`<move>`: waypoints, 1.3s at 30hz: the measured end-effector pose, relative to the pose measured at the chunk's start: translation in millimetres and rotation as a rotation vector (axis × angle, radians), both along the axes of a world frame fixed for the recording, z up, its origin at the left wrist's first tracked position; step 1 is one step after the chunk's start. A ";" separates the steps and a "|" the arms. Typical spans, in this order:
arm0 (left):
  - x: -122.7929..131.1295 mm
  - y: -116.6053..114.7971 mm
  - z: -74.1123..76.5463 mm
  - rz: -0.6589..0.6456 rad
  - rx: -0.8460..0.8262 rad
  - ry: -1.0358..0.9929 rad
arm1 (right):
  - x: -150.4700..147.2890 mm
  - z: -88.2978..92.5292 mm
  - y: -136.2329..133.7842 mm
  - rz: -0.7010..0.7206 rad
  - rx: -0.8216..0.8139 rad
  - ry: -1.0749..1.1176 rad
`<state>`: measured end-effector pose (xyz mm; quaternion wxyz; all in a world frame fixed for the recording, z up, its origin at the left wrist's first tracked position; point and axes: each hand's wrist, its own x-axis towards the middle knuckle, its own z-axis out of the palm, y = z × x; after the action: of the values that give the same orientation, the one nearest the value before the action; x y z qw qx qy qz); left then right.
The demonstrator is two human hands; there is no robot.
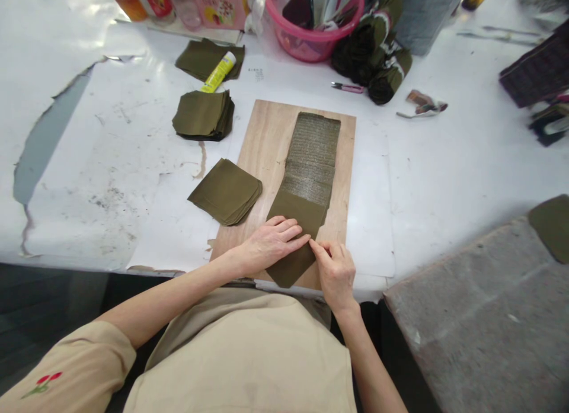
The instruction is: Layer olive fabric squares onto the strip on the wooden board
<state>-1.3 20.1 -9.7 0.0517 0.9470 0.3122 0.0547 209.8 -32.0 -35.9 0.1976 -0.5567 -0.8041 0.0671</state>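
An olive-green fabric piece point(288, 269) lies at the near end of a wooden board point(262, 128). My left hand point(272, 242) rests flat on it, fingers stretched toward the right. At its right edge, my right hand point(334, 269) pinches the fabric between thumb and forefinger. Beyond my hands, a row of overlapping olive pieces point(313, 143) runs up the board, their exposed strips looking speckled and shiny. A stack of olive fabric pieces point(226, 191) lies left of the row, partly on the board.
Further back are another fabric stack point(202, 114) and a third point(195, 57) with a yellow glue stick point(219, 72) on it. A pink basket point(311, 45), dark yarn skeins point(386, 75) and thread snips point(348, 87) stand behind the board. A grey padded surface point(484, 318) is at right.
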 end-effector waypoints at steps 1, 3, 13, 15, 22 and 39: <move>0.2 -0.1 -0.1 -0.001 0.005 0.002 | 0.7 -0.1 -0.6 0.004 -0.001 0.003; 0.5 -0.4 -0.7 -0.003 0.014 0.002 | 2.3 -0.7 -1.8 0.004 -0.007 0.011; -0.1 -1.8 -1.5 0.002 0.026 -0.005 | 6.5 0.2 -7.2 -0.029 -0.038 0.080; 0.1 -2.0 -0.2 0.002 0.028 -0.006 | 6.7 0.9 -7.4 -0.024 -0.029 0.073; 1.0 -3.0 -1.0 -0.010 0.047 0.016 | 8.0 -0.2 -9.3 -0.023 -0.015 0.077; 3.3 -5.9 -4.3 -0.046 0.077 0.078 | 14.2 0.5 -15.8 -0.028 0.011 0.040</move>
<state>2.0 14.3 -14.0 0.0042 0.9567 0.2897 0.0284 224.0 -47.8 -35.4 0.2176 -0.5653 -0.7925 0.0707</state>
